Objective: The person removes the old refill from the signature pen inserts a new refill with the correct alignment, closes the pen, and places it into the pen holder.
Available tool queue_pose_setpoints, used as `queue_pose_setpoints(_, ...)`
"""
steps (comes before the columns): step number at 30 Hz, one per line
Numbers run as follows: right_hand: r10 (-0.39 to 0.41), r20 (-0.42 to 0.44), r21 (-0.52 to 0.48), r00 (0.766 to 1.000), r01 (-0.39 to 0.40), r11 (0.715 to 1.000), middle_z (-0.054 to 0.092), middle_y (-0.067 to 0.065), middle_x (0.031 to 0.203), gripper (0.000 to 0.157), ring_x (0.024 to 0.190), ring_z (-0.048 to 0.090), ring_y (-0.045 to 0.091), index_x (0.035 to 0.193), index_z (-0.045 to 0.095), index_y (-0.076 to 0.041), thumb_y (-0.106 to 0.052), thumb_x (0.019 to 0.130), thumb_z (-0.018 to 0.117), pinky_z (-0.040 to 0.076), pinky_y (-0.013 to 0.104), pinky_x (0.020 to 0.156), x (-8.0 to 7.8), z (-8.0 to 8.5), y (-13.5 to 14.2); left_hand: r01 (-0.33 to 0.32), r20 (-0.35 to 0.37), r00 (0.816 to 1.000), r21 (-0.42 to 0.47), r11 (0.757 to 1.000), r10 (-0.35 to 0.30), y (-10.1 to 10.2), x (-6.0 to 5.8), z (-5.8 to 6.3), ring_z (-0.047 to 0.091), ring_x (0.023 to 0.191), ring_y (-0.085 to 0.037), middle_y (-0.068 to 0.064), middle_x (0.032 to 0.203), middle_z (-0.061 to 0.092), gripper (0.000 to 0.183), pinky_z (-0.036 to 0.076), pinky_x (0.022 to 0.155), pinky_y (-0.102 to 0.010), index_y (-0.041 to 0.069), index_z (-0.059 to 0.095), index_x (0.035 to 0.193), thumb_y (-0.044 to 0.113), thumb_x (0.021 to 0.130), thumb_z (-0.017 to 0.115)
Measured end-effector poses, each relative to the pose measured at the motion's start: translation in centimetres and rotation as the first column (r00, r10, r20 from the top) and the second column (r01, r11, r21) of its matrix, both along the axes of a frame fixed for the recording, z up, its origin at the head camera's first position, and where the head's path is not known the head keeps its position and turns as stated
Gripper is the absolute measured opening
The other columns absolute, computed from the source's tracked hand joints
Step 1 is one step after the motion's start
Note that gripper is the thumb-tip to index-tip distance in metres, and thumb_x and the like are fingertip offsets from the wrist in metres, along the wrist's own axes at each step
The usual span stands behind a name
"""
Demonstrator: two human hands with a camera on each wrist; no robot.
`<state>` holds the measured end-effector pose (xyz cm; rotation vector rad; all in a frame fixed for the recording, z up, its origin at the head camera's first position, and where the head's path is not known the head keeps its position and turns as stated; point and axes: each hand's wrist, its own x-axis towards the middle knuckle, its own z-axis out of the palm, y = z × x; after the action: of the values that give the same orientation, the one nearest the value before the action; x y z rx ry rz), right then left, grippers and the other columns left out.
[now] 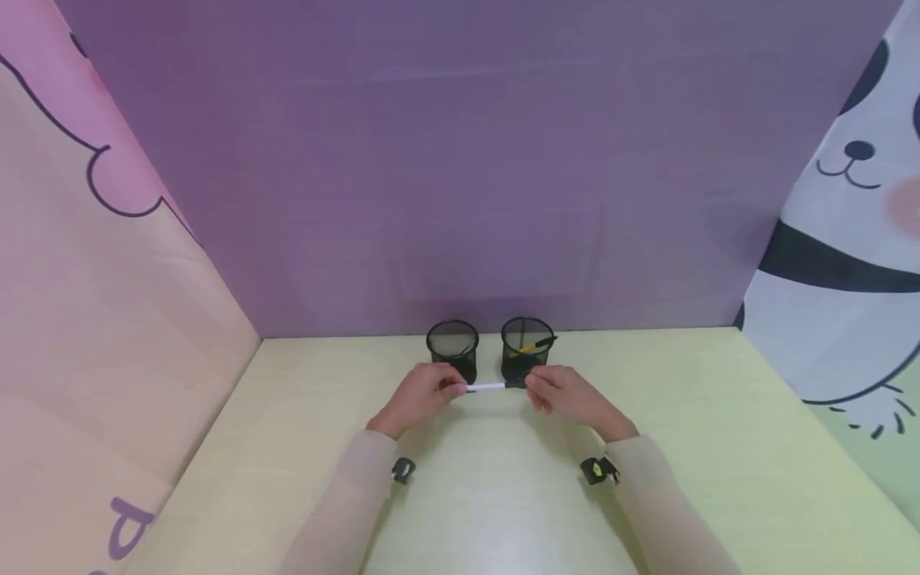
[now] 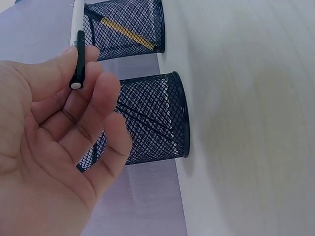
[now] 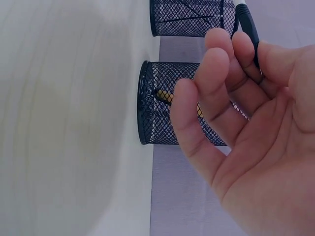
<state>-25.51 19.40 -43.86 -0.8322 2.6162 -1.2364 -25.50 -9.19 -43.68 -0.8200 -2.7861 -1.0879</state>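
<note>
A white pen [image 1: 491, 386] with black ends stretches level between both hands, just in front of two black mesh pen cups. My left hand [image 1: 426, 393] pinches one end between thumb and fingers; that black end with a pale tip [image 2: 78, 69] shows in the left wrist view. The other black end [image 3: 247, 24] is pinched by my right hand [image 1: 568, 395], whose remaining fingers curl loosely. Behind the left hand stands the left cup [image 1: 465, 366], with thin dark lines visible inside. The right cup [image 1: 512, 366] holds a yellow pen [image 1: 530, 348] with a black end, leaning toward the right rim.
The pale wooden table [image 1: 489, 495] runs back to a purple cloth wall [image 1: 474, 176]. A pink and cream panel [image 1: 108, 303] borders it at left, and a panda-printed panel [image 1: 841, 335] at right. Both cups stand near the back edge, a small gap between them.
</note>
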Motion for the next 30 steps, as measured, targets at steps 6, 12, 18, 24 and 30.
queue_pose_setpoints(6, -0.014, -0.008, 0.010, 1.000, 0.014, 1.000, 0.059, 0.001, 0.070, 0.036, 0.061, 0.054, 0.016, 0.079, 0.060, -0.012, -0.028, 0.105, 0.043, 0.043, 0.029, 0.055, 0.07, 0.06, 0.01, 0.005, -0.006, 1.000, 0.007, 1.000, -0.005, 0.00, 0.07, 0.05, 0.054, 0.070, -0.010, 0.007, 0.079, 0.063, 0.008, 0.047, 0.066, -0.028, 0.013, 0.073, 0.093, 0.019, 0.092, 0.068)
queue_pose_setpoints(12, -0.033, -0.031, 0.014, 0.999, 0.033, 0.999, 0.062, -0.001, 0.071, 0.034, 0.062, 0.057, 0.016, 0.079, 0.062, -0.012, -0.026, 0.104, 0.046, 0.046, 0.030, 0.057, 0.08, 0.21, -0.08, 0.000, -0.005, 1.000, 0.015, 1.000, 0.000, -0.02, 0.06, 0.13, 0.053, 0.069, -0.010, 0.008, 0.078, 0.063, 0.007, 0.046, 0.065, -0.028, 0.014, 0.073, 0.092, 0.018, 0.091, 0.068)
queue_pose_setpoints(18, -0.041, -0.043, 0.005, 0.998, 0.041, 0.999, 0.062, -0.001, 0.070, 0.033, 0.062, 0.057, 0.015, 0.078, 0.064, -0.012, -0.025, 0.103, 0.048, 0.046, 0.030, 0.057, 0.06, 0.14, -0.16, -0.011, 0.011, 1.000, 0.017, 1.000, 0.011, -0.06, 0.08, 0.20, 0.053, 0.069, -0.011, 0.007, 0.077, 0.062, 0.006, 0.046, 0.064, -0.028, 0.014, 0.073, 0.092, 0.018, 0.091, 0.069)
queue_pose_setpoints(24, -0.053, -0.059, 0.013, 0.997, 0.054, 0.998, 0.062, -0.001, 0.070, 0.032, 0.062, 0.057, 0.015, 0.077, 0.064, -0.014, -0.024, 0.103, 0.049, 0.047, 0.030, 0.058, 0.07, 0.09, -0.26, -0.015, 0.004, 1.000, 0.004, 1.000, 0.015, -0.11, 0.06, 0.29, 0.053, 0.070, -0.010, 0.009, 0.077, 0.061, 0.006, 0.046, 0.065, -0.028, 0.014, 0.073, 0.092, 0.017, 0.091, 0.069)
queue_pose_setpoints(30, -0.061, -0.065, 0.019, 0.996, 0.063, 0.998, 0.064, -0.001, 0.071, 0.031, 0.063, 0.059, 0.015, 0.078, 0.065, -0.014, -0.023, 0.103, 0.049, 0.047, 0.031, 0.060, 0.18, 0.24, -0.50, -0.017, -0.004, 1.000, 0.007, 1.000, 0.017, -0.24, -0.04, 0.29, 0.053, 0.070, -0.010, 0.010, 0.076, 0.061, 0.005, 0.046, 0.064, -0.028, 0.014, 0.074, 0.091, 0.016, 0.090, 0.070)
